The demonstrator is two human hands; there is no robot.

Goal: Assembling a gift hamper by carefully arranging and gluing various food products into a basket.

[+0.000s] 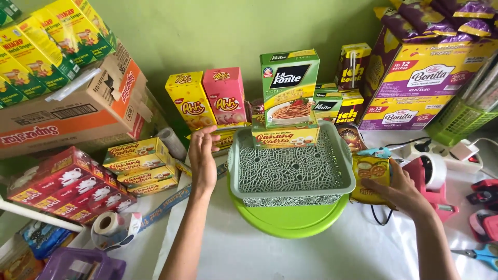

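The left hand [201,155], fingers spread with nothing in its grip, reaches far-left of the grey lattice basket [291,171] toward stacked yellow boxes [224,136]. The right hand [402,194] grips a yellow snack packet [370,172] just right of the basket — raised on a green lid [290,220], probably for display — green pasta box [289,88] propped upright at its far rim.

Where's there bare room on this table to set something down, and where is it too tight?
Bare white table lies nearest the camera, between the two forearms, below the round lime-green plastic lid. The grey lattice plastic basket is mostly empty inside. Crowded: stacked yellow boxes beside the left hand; pink tape dispenser by the right hand.
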